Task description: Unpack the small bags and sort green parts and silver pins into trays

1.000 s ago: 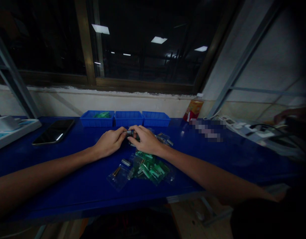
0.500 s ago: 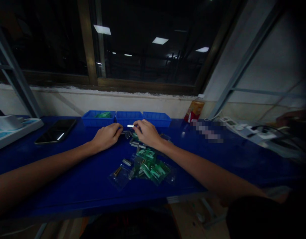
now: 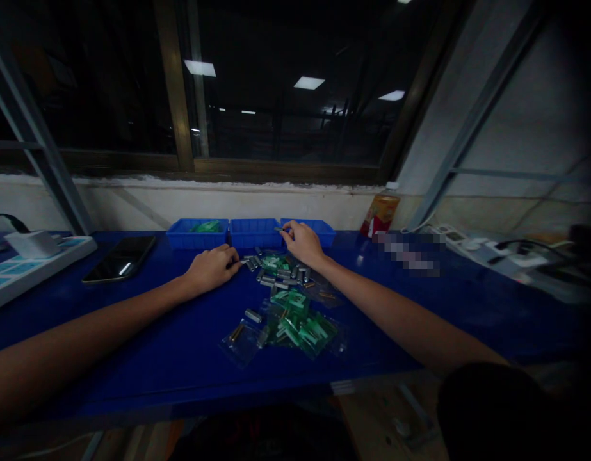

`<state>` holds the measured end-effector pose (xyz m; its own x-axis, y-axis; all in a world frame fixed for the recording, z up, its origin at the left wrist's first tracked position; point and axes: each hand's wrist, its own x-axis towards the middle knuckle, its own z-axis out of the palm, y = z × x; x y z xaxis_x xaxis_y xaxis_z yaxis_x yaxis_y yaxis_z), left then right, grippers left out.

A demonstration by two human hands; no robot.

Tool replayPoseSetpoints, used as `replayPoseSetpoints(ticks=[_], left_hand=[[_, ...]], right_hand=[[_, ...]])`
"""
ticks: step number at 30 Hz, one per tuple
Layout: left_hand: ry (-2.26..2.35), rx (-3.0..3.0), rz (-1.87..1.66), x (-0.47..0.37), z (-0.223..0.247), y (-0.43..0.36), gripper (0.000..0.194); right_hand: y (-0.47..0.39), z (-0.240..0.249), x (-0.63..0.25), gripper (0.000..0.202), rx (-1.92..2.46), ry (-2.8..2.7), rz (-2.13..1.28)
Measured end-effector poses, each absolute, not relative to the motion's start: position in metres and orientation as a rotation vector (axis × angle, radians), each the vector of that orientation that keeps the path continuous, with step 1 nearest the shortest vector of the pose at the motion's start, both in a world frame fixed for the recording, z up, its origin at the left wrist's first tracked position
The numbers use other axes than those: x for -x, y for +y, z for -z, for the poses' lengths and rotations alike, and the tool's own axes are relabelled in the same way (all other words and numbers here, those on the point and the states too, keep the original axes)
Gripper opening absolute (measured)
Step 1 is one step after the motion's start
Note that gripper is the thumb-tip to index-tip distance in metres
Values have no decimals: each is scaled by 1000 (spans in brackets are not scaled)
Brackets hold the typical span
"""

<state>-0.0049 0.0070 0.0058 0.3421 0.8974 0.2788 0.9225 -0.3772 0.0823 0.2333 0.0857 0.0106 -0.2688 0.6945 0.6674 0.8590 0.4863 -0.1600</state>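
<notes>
My right hand [image 3: 302,243] is raised at the front of the blue bins, its thumb and fingertips pinching a small metal cylinder [image 3: 278,229]. Low on the table, my left hand [image 3: 212,270] has its fingers curled together beside loose metal cylinders [image 3: 282,285]; what lies between its fingertips is hidden. Nearer to me is a heap of small clear bags with green and white pieces [image 3: 305,330]. A clear bag with brass-coloured pins [image 3: 236,333] lies to its left, close to a single silver cylinder [image 3: 253,315].
Three blue bins stand in a row at the back; the left bin [image 3: 196,240] holds green pieces. A phone [image 3: 120,259] and a power strip [image 3: 40,266] lie at left. A red and gold packet [image 3: 380,214] stands at back right, near another power strip [image 3: 487,251].
My right hand has moved right and up toward the bins with the metal cylinder, uncovering more cylinders on the table. My left hand has shifted slightly lower. The whole view has shifted a little.
</notes>
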Motion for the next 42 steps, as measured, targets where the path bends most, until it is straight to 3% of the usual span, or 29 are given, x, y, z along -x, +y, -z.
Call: replayPoseSetpoints(ticks=[12,17,25,33,42], left_hand=[[-1662,2511,451,8,-1,12,29],[-1679,2500,458,7,-3,10,29],[-1677,2411,649,2,-8,-1,26],[-1647,2575,858,-7,-6,-8,21],[-1604,2606,674,-11,-5,-13,24]], right_hand=[[85,-16,-238,25,1210,-2037,282],[58,-16,-231,13,1023,-2249,308],[29,-9,-207,11,852,-2449,232],[24,-11,-208,27,785,-2448,252],[20,-12,-205,14,751,-2481,289]])
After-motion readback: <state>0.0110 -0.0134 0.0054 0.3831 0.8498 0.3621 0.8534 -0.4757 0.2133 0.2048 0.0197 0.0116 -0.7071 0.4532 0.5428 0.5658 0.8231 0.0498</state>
